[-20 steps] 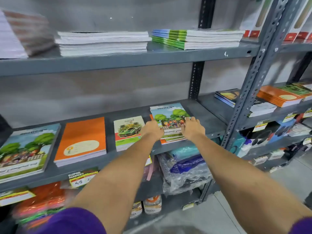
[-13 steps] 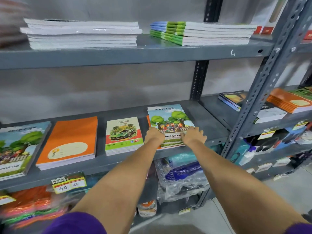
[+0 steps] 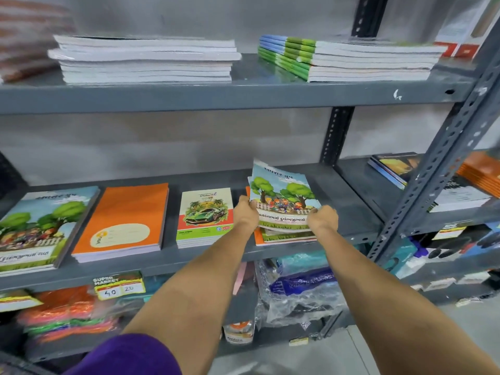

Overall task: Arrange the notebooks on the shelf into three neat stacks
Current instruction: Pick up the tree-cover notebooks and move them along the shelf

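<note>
The tree notebooks [image 3: 281, 196] are being held near the right end of the middle shelf [image 3: 349, 212], their far edge tilting up above the pile [image 3: 286, 236] at the shelf's front edge. The left hand [image 3: 245, 214] and right hand [image 3: 322, 219] are gripping their near corners. Toward the left end are lying a car notebook stack [image 3: 204, 216], an orange stack [image 3: 121, 223] and another tree stack [image 3: 38, 226]
</note>
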`<state>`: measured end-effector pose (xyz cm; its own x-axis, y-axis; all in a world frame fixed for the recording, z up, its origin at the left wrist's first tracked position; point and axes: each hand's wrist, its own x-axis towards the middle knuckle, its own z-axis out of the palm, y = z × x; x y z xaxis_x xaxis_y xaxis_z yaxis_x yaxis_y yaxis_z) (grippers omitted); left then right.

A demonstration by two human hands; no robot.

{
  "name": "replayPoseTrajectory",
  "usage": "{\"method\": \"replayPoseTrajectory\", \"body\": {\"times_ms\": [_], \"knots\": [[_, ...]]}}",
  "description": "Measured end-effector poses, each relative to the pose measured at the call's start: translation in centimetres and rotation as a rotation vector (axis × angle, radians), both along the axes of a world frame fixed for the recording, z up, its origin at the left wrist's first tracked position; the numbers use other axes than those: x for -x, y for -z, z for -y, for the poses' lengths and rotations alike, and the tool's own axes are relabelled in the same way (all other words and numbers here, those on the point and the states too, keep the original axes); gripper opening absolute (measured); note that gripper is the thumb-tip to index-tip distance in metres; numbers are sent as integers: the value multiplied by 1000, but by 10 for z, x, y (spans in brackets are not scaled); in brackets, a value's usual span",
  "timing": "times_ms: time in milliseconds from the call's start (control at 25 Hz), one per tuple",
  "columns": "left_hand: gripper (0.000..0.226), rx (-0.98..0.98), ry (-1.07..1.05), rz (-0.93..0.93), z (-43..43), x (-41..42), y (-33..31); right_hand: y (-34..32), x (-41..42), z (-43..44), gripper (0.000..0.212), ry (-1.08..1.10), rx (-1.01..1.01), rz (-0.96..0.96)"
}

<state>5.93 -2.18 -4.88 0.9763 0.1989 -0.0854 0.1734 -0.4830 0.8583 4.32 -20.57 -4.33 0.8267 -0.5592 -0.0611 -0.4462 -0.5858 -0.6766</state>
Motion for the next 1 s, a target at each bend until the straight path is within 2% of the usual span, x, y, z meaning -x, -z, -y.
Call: {"method": "replayPoseTrajectory", "body": {"times_ms": [200,480,560,800,1000], "knots": [[30,55,-74,56,-43,11,-20,-19,-3,-42,32,-44,-42,123],[32,0,-245,135,-209,38,-40,-37,-4,-191,25,-302,-190,236],[31,-31,-288,133,-264,49,-40,-36,4,-242,23,-367,-212,230],[32,-295,-462,96,-412,84,-36,-41,18,-391,16,-564,-292,160],[29,-386,-493,69,-510,105,-17,-40,25,-490,7,-703,-169,58]]}}
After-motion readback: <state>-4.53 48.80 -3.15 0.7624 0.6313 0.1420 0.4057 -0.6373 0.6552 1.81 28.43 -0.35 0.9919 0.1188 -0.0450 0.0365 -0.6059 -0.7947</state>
